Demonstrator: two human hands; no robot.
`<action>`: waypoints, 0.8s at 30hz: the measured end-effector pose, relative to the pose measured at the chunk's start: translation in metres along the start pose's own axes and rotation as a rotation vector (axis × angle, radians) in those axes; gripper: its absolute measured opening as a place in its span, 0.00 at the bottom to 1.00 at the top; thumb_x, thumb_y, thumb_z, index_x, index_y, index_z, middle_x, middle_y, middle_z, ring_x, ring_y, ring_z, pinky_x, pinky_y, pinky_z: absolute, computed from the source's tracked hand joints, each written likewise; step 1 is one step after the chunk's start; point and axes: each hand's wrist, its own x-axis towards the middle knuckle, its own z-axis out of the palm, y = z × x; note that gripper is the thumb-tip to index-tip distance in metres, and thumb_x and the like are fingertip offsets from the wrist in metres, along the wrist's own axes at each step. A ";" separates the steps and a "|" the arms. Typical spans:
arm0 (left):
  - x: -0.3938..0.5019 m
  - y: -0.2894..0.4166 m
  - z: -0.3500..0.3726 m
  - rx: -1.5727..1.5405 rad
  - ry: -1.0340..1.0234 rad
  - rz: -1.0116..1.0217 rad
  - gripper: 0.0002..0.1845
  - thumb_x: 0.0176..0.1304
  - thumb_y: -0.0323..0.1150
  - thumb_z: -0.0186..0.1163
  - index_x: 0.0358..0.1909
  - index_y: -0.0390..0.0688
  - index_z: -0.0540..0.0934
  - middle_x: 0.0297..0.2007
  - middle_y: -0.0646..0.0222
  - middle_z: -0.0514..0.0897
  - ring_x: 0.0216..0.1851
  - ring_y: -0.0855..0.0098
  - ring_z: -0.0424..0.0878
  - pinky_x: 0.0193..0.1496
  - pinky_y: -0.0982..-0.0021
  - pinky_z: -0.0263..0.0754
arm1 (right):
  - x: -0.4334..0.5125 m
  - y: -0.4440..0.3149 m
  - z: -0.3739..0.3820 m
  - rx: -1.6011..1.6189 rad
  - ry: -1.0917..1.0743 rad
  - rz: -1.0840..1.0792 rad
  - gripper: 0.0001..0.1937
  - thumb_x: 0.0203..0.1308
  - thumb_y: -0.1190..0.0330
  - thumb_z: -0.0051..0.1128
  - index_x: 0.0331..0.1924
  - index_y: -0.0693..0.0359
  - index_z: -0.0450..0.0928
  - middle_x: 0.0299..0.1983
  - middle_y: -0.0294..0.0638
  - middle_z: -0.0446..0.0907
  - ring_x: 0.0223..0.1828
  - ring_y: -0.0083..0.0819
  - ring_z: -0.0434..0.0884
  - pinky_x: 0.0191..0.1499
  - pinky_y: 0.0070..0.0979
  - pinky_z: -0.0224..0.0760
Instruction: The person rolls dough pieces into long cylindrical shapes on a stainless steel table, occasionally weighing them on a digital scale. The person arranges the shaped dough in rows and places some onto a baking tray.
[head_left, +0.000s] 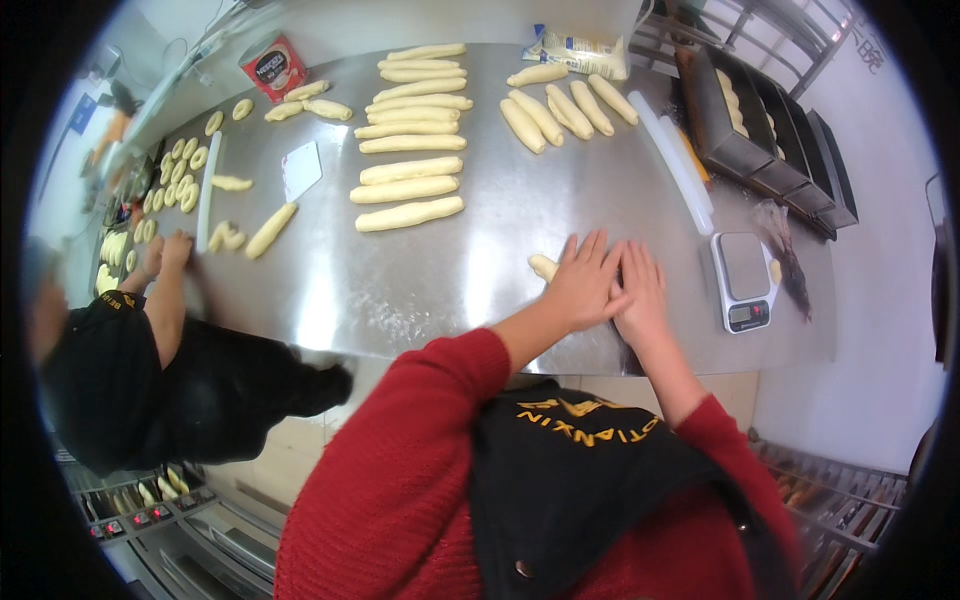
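Observation:
My left hand (589, 281) lies flat over a piece of dough (543, 266), and only the dough's left end shows past the palm. Close against it, my right hand (642, 292) is also palm down with its fingers stretched forward; the thumbs meet or overlap. What lies beneath the right palm is hidden. Ahead and to the left, a column of long dough rolls (409, 190) lies on the steel worktable (517, 195). More dough rolls (570, 112) lie at an angle farther back.
A digital scale (742, 274) sits right of my hands, near translucent rolling pins (671, 161) and black loaf tins (739, 154). Leftward are a white scraper (301, 171), a red can (273, 66) and dough rings (180, 172), where a co-worker's hands (169, 251) rest at the table edge.

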 end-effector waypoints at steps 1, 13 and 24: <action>-0.020 -0.001 0.000 0.104 -0.063 -0.009 0.36 0.63 0.45 0.56 0.69 0.34 0.63 0.69 0.48 0.63 0.72 0.50 0.56 0.73 0.43 0.43 | -0.024 0.002 -0.004 -0.001 -0.092 0.052 0.29 0.61 0.64 0.53 0.66 0.66 0.65 0.68 0.51 0.66 0.72 0.50 0.60 0.71 0.49 0.49; -0.079 -0.047 -0.058 -0.052 -0.239 0.098 0.14 0.53 0.35 0.66 0.40 0.44 0.77 0.40 0.65 0.77 0.47 0.61 0.75 0.49 0.61 0.72 | -0.047 0.004 -0.049 0.367 -0.147 -0.009 0.12 0.50 0.71 0.68 0.40 0.57 0.82 0.35 0.42 0.80 0.39 0.43 0.80 0.41 0.34 0.74; -0.183 -0.196 -0.172 0.296 0.255 -0.263 0.19 0.51 0.21 0.62 0.47 0.41 0.78 0.46 0.58 0.79 0.50 0.51 0.75 0.53 0.56 0.70 | 0.130 -0.136 0.057 0.464 -0.009 -0.461 0.13 0.51 0.66 0.67 0.42 0.52 0.80 0.39 0.38 0.78 0.43 0.38 0.79 0.43 0.32 0.75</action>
